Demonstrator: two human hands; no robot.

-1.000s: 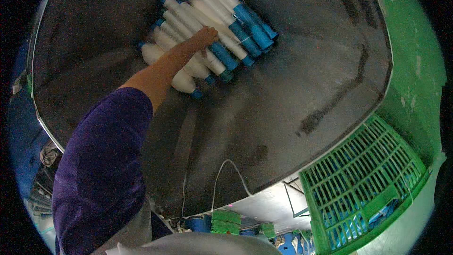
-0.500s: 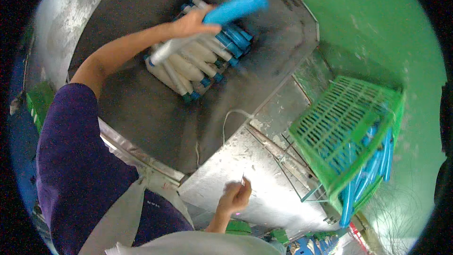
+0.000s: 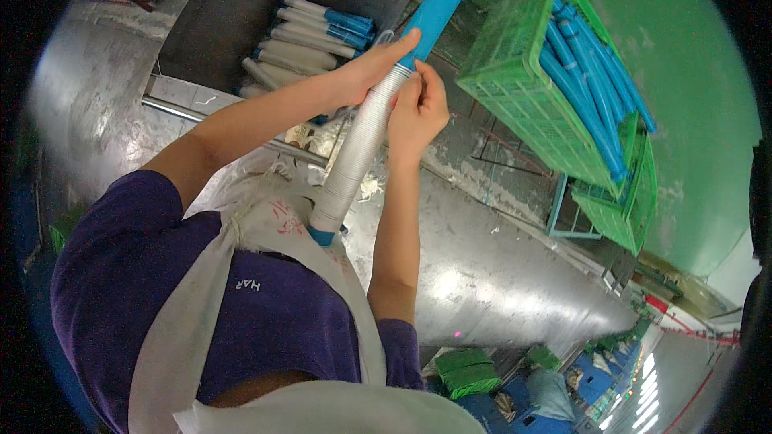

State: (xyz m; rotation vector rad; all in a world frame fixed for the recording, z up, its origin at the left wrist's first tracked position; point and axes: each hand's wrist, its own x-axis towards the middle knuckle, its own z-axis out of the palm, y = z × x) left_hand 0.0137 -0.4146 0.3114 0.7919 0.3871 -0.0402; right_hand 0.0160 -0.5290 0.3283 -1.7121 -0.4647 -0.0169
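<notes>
A long yarn bobbin slants up and right in front of me. Its bare upper end is a blue tube with a flared rim, most of the rest is wound with white yarn, and a blue end shows at the bottom. My left hand is wrapped round it just below the blue part, thumb along the tube. Where the yarn meets the blue, my right hand touches the bobbin with curled, pinched fingers. What lies between those fingertips is hidden.
A dark metal bin at the upper left holds several white-wound bobbins with blue ends. On the right, a green plastic crate holds bare blue tubes. A metal rail runs along the bin's near edge.
My left hand has brought the bobbin from above the bin back toward my body. My right hand has risen from low beside me to the bobbin. The view has turned.
</notes>
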